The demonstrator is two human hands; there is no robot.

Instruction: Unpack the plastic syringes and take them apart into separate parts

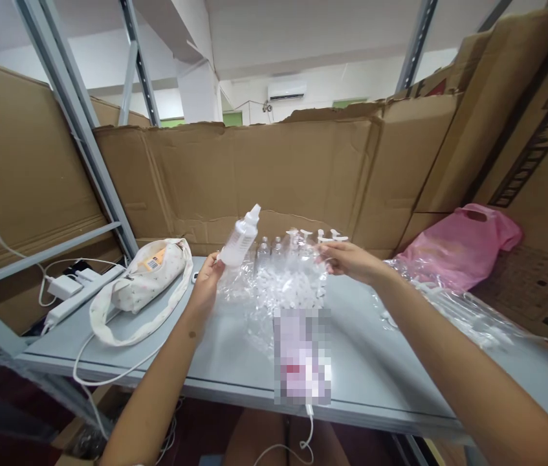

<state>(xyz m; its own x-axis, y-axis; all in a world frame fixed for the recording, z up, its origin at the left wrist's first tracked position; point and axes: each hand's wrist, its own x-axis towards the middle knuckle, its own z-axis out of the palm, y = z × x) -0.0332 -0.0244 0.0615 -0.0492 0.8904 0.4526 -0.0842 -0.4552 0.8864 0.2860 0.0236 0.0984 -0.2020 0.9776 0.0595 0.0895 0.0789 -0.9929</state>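
Note:
My left hand (208, 279) is closed around the base of a translucent white squeeze bottle (241, 238) with a pointed nozzle, tilted up to the right above the table. My right hand (344, 259) has its fingers pinched at the upper right edge of a clear plastic bag (289, 288) full of small white pieces. Behind that bag stand several clear bottles (264, 249), partly hidden. White pump-like tops (332, 235) show just past my right fingertips. Crumpled clear plastic (237, 285) lies below the squeeze bottle.
A blurred-out pinkish object (300, 356) with a white cable (309, 410) lies at the table's (235, 353) front edge. To the left are a white cloth bag (150, 278) and a power strip (84, 294). A pink plastic bag (458, 246) and plastic-wrapped items (468, 317) lie right. Cardboard (254, 162) walls the back.

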